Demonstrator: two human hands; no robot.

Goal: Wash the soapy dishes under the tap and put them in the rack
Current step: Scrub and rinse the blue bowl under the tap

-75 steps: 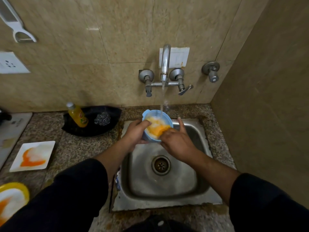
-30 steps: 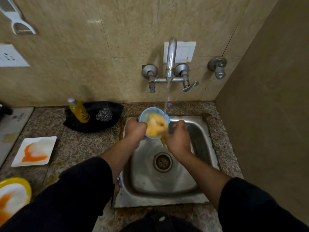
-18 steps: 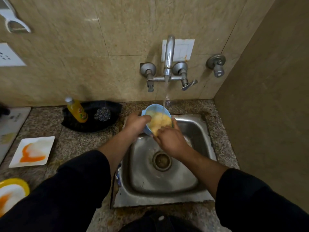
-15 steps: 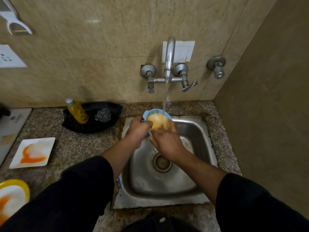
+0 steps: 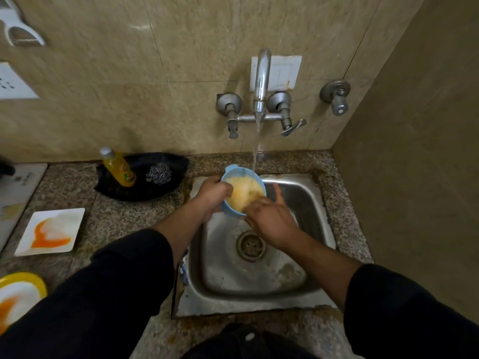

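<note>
Left hand (image 5: 211, 194) grips bowl (image 5: 231, 170) below tap (image 5: 261, 81); right hand (image 5: 272, 218) loose, rubbing inside. Best: tilt bowl, flush suds.

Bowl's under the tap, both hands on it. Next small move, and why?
Probably tilt the blue bowl with the left hand so the stream from the tap runs across its inside, while the fingers of the right hand rub the wall. The inside is coated in yellow-orange suds and the water lands near the far rim, so it looks far from rinsed.
</note>
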